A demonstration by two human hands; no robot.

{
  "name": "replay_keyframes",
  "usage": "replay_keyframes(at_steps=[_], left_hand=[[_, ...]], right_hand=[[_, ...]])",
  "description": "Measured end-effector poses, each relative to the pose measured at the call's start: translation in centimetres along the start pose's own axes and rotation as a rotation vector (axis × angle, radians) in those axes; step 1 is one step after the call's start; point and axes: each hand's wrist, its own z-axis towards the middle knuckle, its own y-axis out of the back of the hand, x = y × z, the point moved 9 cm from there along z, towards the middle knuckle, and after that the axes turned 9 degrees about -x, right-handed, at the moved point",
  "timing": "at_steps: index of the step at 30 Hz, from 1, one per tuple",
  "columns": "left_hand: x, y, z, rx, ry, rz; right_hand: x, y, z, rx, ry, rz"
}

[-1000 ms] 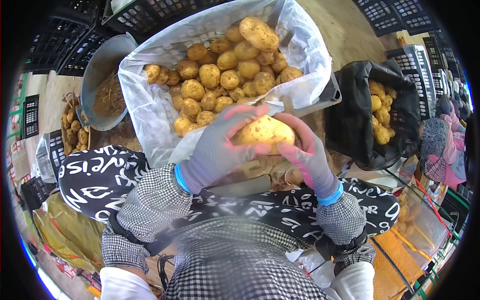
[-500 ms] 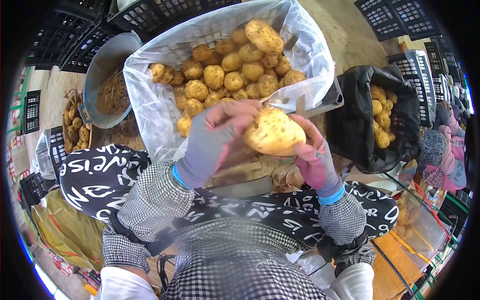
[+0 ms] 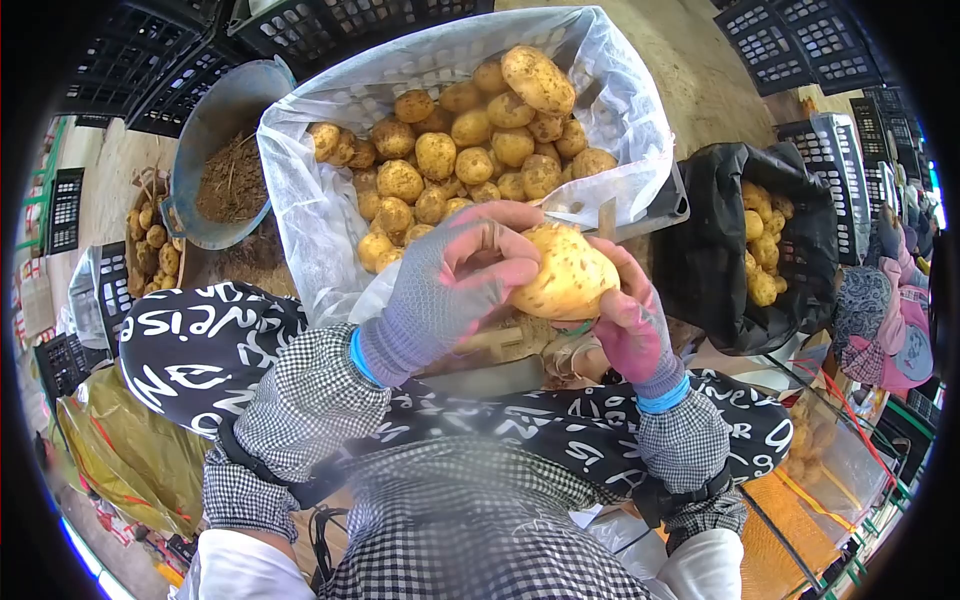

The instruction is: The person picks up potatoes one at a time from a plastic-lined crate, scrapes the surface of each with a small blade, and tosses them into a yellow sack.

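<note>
A large yellow potato [image 3: 566, 272] with brown specks is held up in front of my body. My right hand [image 3: 640, 318], in a grey and pink glove, grips it from the right side. On the potato's left side, the bent fingers of my left hand [image 3: 450, 280] touch its skin, thumb and fingertips close together. Just beyond my hands stands a crate lined with white sheeting [image 3: 310, 215], holding many potatoes [image 3: 435, 155].
A blue bucket [image 3: 187, 165] with soil stands left of the lined crate. At the right is a black-lined crate [image 3: 700, 240] with potatoes. Black crates [image 3: 800, 45] stand farther back. A person [image 3: 900, 330] in pink is at the far right.
My left hand's fingers have come in against the potato's left side. The potato and my right hand have shifted slightly right. The whole view has moved a little.
</note>
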Motion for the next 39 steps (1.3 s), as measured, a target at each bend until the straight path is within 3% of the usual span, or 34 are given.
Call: replay_keyframes(at_steps=[2, 5, 8, 11, 14, 17, 20, 23, 26, 29, 30, 35, 38, 39], left_hand=[[0.9, 0.7, 0.5, -0.064, -0.076, -0.111], [1.5, 1.5, 0.7, -0.044, -0.017, -0.381], [0.5, -0.2, 0.3, -0.030, 0.075, -0.128], [1.1, 0.2, 0.2, 0.074, -0.014, -0.075], [2.9, 1.7, 0.7, -0.061, 0.188, -0.136], [1.9, 2.0, 0.9, -0.093, 0.127, -0.288], [0.4, -0.7, 0.0, 0.112, -0.071, 0.110], [2.3, 1.1, 0.5, 0.052, 0.128, -0.001], [1.5, 1.3, 1.1, 0.018, 0.224, 0.251], [4.1, -1.3, -0.5, 0.149, 0.186, 0.063], [5.9, -1.2, -1.0, 0.108, 0.471, -0.101], [6.2, -1.5, -1.8, 0.066, 0.608, -0.299], [7.1, -1.3, -1.8, 0.049, 0.620, -0.280], [7.4, -1.3, -2.0, 0.041, 0.625, -0.262]], right_hand=[[0.5, -0.4, -0.1, -0.017, -0.003, -0.062], [0.9, -0.3, -0.2, -0.012, 0.102, -0.055], [1.9, -0.7, -0.1, -0.043, 0.164, -0.259], [1.9, -0.4, -0.4, 0.014, 0.284, -0.428], [2.1, -1.2, -0.9, 0.090, 0.344, -0.533], [2.1, -1.0, -0.9, 0.065, 0.375, -0.628], [2.3, -0.7, -0.7, 0.061, 0.404, -0.732], [1.9, -0.7, -0.5, 0.085, 0.357, -0.746], [1.3, -1.5, -0.3, -0.072, 0.003, -0.357], [-0.2, -0.1, -0.3, -0.120, -0.143, -0.230], [0.4, 0.0, -0.3, -0.110, -0.098, -0.359], [1.2, -0.5, -0.2, -0.107, 0.306, -0.651], [2.0, -1.2, -0.5, -0.107, 0.428, -0.995], [1.5, -0.7, -0.5, -0.128, 0.357, -0.852]])
